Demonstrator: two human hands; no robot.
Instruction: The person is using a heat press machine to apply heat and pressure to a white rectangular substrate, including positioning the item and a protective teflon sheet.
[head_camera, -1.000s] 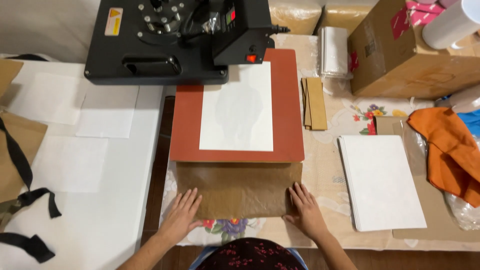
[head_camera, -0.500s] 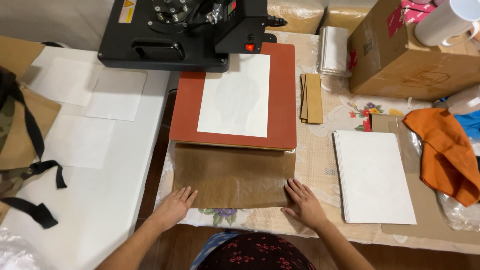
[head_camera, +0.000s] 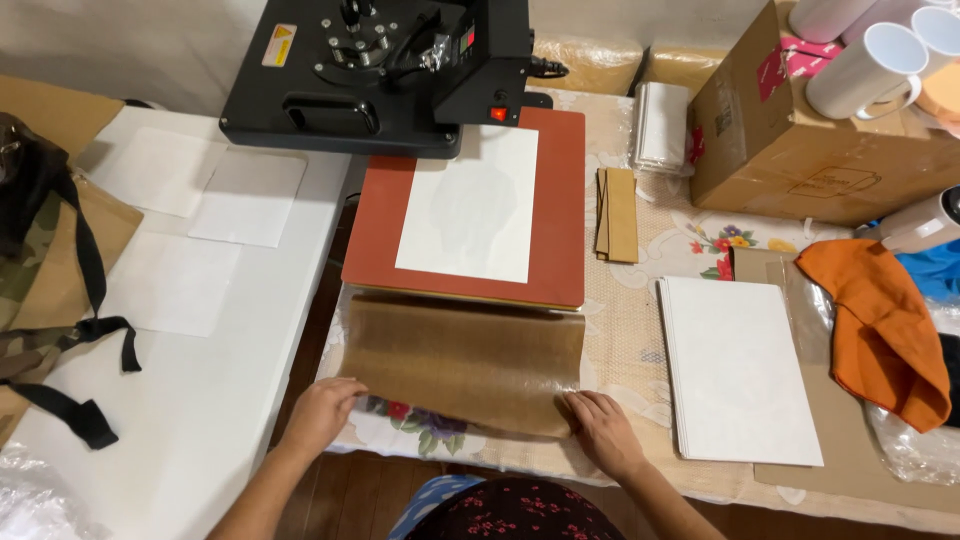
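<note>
Gripping brown sheet (head_camera: 465, 360), both hands.

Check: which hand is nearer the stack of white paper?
Right. The right hand rests on the brown sheet just left of the stack of white paper; the left hand is across the sheet.
</note>
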